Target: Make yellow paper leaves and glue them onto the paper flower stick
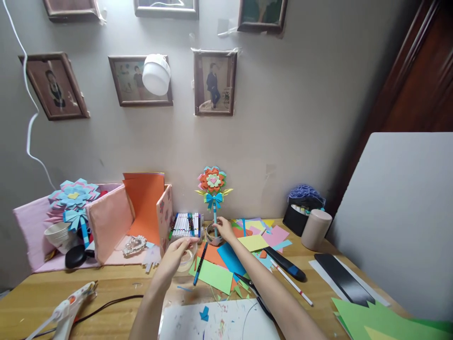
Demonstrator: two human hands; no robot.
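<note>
My right hand (225,229) is closed on the blue striped stem of a paper flower (212,181), which stands upright with its foot in a tape roll (214,235) near the wall. The flower has orange, pink and green petals and a blue bow. My left hand (179,251) is at a clear tape roll (186,260), fingers pressed together around its upper edge. A blue pen (200,264) lies between my hands. Black scissors (255,293) lie partly under my right forearm.
Coloured paper (216,275) is strewn mid-table. A marker box (185,224) stands behind. Pink organisers (106,226) and a second paper flower (73,194) are left, above a glue gun (72,307). At right are a black utility knife (286,264), a beige cylinder (316,230) and a black pouch (295,218).
</note>
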